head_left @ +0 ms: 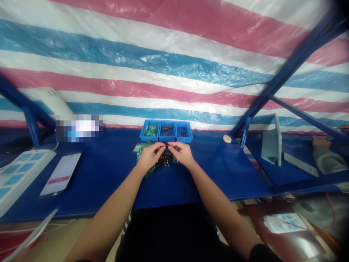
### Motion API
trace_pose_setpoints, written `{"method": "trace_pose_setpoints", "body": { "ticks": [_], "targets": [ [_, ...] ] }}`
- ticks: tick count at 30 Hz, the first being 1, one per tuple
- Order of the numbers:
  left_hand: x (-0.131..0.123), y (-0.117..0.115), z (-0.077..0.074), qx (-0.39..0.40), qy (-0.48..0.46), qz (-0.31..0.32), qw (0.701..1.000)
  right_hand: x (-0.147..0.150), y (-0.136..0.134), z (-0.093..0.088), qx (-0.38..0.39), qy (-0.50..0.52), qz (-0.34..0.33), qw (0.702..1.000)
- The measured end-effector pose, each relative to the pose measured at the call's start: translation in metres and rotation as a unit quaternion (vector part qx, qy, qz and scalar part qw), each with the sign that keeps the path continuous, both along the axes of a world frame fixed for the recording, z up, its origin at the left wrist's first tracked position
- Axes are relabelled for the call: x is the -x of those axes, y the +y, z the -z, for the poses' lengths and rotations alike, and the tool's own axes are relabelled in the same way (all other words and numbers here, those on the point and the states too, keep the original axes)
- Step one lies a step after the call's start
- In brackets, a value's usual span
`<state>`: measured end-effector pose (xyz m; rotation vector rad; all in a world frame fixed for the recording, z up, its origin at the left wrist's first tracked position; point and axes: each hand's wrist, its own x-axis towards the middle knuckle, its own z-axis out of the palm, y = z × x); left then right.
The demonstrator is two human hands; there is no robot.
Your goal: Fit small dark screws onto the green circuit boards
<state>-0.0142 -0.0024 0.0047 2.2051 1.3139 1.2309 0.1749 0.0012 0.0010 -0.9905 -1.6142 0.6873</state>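
Observation:
My left hand [149,157] and my right hand [183,153] meet over the middle of the table, fingertips pinched together on a small black part [167,145], too small to make out its kind. Just below them lies a pile of small black and gold-coloured pieces [165,160], partly hidden by my left hand. Green pieces or bags [139,147] lie around and under my left hand. Right behind my fingers stands a blue three-compartment tray [167,139]. Green pieces [151,130] fill its left compartment, small dark metallic pieces [167,129] the middle, and a few black pieces [183,134] the right.
On the blue table [109,182], a phone [60,174] and a white power strip [21,171] lie at left. A round pale object [227,139] sits near the right frame post [245,133]. Beyond it stands a tablet-like panel [272,142]; another person's sleeve [328,158] shows at far right.

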Motion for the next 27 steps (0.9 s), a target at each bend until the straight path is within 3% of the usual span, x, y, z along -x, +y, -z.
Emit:
{"method": "trace_pose_setpoints", "body": {
  "ticks": [27],
  "targets": [
    [0.0, 0.0, 0.0008, 0.011, 0.01, -0.011, 1.0, 0.0003, -0.0012, -0.0027, 0.005, -0.009, 0.011, 1.0]
  ]
}}
